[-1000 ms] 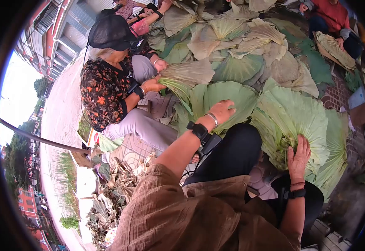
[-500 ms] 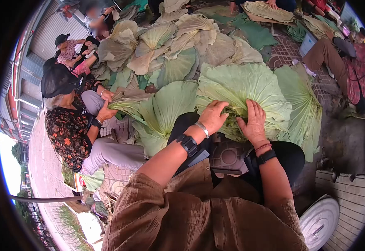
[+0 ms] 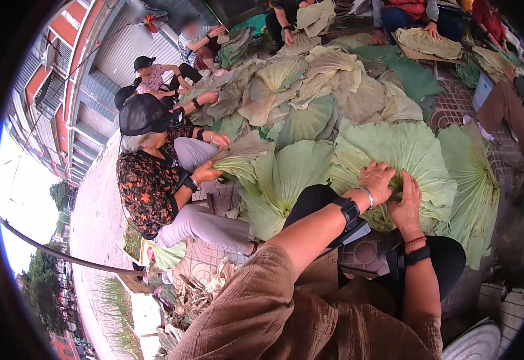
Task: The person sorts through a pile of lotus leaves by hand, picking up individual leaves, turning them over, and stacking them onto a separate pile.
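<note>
A stack of broad, pale green lotus leaves (image 3: 406,144) lies over my knees, its veins fanning out from the near edge. My left hand (image 3: 377,182) grips that edge with bent fingers, a silver bracelet at its wrist. Close beside it, my right hand (image 3: 406,207) has its fingers on top of the leaf and its thumb at the gathered edge. The fingertips and the underside of the stack are partly hidden. Another green lotus leaf (image 3: 469,186) spreads out to the right, and a further one (image 3: 292,180) lies to the left.
A co-worker in a dark cap (image 3: 148,114) sits at my left, holding folded leaves (image 3: 241,157). A large heap of dried leaves (image 3: 310,84) covers the ground ahead. More people sit around it. A round metal lid (image 3: 475,345) is at lower right.
My view has swung to the left, so the scene sits farther right. My hands have come closer together at the leaf edge, and my right fingers are more bent.
</note>
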`<state>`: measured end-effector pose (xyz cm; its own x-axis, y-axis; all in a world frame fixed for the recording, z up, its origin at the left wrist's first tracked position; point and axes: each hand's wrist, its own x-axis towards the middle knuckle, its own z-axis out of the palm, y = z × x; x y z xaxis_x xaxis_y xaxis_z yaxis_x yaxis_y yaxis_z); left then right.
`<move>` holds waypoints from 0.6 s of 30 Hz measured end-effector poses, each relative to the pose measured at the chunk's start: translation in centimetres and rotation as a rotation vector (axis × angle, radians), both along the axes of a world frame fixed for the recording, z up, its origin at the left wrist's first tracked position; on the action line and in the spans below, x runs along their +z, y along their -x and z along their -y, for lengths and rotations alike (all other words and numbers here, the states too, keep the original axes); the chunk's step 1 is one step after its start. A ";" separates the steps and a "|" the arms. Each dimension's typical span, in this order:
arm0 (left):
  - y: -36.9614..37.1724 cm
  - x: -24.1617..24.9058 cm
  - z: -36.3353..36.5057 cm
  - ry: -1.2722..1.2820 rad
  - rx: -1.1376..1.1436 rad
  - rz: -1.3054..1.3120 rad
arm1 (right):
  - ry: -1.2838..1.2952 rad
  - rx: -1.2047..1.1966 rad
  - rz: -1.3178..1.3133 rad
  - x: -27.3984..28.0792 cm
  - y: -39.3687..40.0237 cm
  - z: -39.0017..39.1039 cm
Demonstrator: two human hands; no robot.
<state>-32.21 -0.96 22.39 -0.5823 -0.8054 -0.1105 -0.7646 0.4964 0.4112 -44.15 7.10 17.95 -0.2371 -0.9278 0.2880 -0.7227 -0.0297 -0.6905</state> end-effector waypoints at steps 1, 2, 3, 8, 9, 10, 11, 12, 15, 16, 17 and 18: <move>0.1 0.1 -0.3 0.049 0.027 0.000 | 0.028 0.007 0.000 0.4 0.0 -0.3; 0.1 0.2 -0.3 0.050 0.022 -0.001 | 0.057 0.013 -0.001 0.7 0.0 -0.4; 0.2 0.1 -0.3 0.070 0.012 -0.002 | 0.058 0.010 -0.002 0.8 0.0 -0.6; 0.0 0.1 -0.1 0.112 -0.014 -0.047 | 0.180 -0.021 -0.095 1.7 0.0 -1.1; -0.2 0.2 -0.2 0.158 0.028 -0.113 | 0.231 -0.008 -0.123 2.5 -0.1 -1.4; -0.3 0.1 -0.2 0.203 0.073 -0.182 | 0.219 -0.030 -0.141 3.1 -0.3 -1.7; -0.6 -0.7 0.3 0.230 0.074 -0.262 | 0.250 -0.033 -0.157 3.4 -0.5 -1.8; -0.9 -1.6 1.0 0.255 0.079 -0.343 | 0.281 -0.032 -0.176 3.5 -0.4 -2.1; -1.6 -1.9 1.9 0.253 0.098 -0.438 | 0.195 0.111 -0.018 1.1 -0.2 -1.7; -1.9 -1.7 2.1 0.198 0.140 -0.481 | 0.191 0.101 -0.024 1.0 -0.3 -1.7; -2.0 -1.5 2.3 0.142 0.186 -0.522 | 0.125 0.127 -0.083 1.0 -0.5 -1.8; -2.2 -1.5 2.6 0.139 0.181 -0.525 | 0.060 0.156 -0.140 0.8 -0.6 -1.8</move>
